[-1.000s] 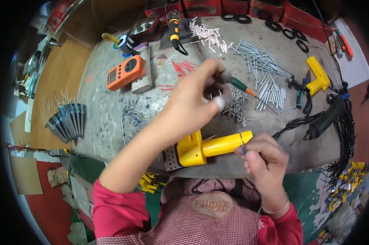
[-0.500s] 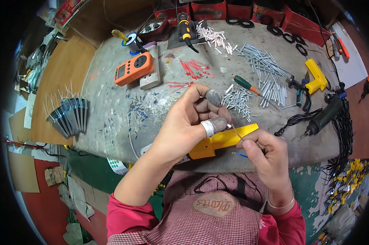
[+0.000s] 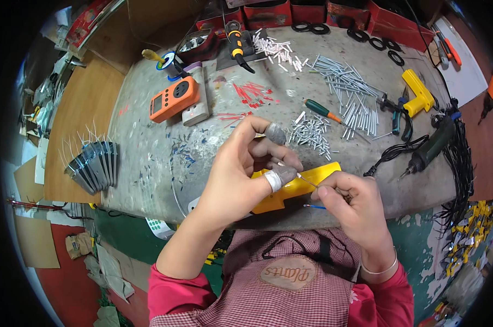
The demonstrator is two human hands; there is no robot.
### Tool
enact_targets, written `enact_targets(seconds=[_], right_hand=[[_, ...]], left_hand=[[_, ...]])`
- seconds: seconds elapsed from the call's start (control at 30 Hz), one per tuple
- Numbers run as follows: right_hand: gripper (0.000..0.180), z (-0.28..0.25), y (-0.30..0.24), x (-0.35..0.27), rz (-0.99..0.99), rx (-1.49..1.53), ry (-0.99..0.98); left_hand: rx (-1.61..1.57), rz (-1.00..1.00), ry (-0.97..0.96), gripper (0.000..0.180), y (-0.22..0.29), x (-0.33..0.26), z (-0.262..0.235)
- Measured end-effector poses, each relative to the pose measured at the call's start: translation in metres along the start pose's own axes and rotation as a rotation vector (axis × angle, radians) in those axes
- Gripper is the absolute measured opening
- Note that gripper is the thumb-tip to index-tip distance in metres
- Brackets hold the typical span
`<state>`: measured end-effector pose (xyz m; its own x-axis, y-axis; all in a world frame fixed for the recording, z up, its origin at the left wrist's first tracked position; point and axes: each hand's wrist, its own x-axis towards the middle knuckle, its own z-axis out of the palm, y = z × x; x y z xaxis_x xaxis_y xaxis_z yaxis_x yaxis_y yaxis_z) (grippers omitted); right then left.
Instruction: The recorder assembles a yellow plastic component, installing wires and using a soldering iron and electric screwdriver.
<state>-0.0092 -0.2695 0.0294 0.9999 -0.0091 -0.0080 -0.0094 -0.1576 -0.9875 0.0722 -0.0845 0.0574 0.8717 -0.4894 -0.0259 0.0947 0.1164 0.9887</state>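
My left hand (image 3: 245, 171), with grey-covered fingertips and white tape on the thumb, pinches a small white tube (image 3: 298, 175). My right hand (image 3: 358, 204) is closed on a thin wire (image 3: 310, 183), whose far end meets the tube. A blue-tipped wire end (image 3: 315, 206) sticks out to the left below the right hand's fingers. Under both hands a yellow plastic housing (image 3: 306, 184) lies near the table's front edge, partly hidden by them. Just beyond the fingers is a heap of small screws (image 3: 310, 132).
Long screws (image 3: 361, 117), a green-handled screwdriver (image 3: 322, 110) and white tubes (image 3: 279, 52) lie farther back. An orange meter (image 3: 174, 99) sits left on a power strip. Right are a second yellow housing (image 3: 419, 94), pliers (image 3: 406, 122) and a dark power tool (image 3: 434, 151). Black-blue strips (image 3: 96, 166) stand far left.
The two hands have come closer together, and the thin wire now lines up with the white tube at my left fingertips. The whole view has shifted slightly.
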Motion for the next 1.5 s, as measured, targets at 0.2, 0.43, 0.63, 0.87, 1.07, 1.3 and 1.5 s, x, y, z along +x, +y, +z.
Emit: enact_targets(seconds=[0.2, 0.43, 0.63, 0.87, 1.07, 1.3, 1.5], right_hand=[[0.016, 0.001, -0.002, 0.003, -0.073, -0.111, -0.042], [0.059, -0.002, 0.004, 0.004, -0.069, 0.069, -0.199], [0.041, -0.012, 0.001, 0.003, 0.084, 0.056, -0.065], [0.015, -0.012, 0.001, 0.004, 0.103, 0.452, 0.146], [0.013, -0.010, 0.007, 0.002, 0.067, 0.464, 0.200], [0.009, -0.013, 0.007, 0.014, 0.038, 0.479, 0.272], [0.008, -0.007, 0.002, 0.012, 0.008, 0.445, 0.206]], left_hand=[[0.355, 0.085, -0.065, 0.038, -0.006, -0.008, 0.003], [0.606, 0.211, -0.223, 0.035, -0.005, -0.009, 0.018], [0.391, 0.079, -0.143, 0.037, 0.007, 0.055, -0.020], [1.296, 0.099, -0.106, 0.033, -0.041, 0.132, -0.003], [1.356, 0.053, -0.106, 0.034, -0.039, 0.128, 0.009], [0.482, 0.133, -0.113, 0.045, -0.005, 0.049, 0.011], [0.074, -0.005, 0.019, 0.048, -0.005, 0.019, 0.013]])
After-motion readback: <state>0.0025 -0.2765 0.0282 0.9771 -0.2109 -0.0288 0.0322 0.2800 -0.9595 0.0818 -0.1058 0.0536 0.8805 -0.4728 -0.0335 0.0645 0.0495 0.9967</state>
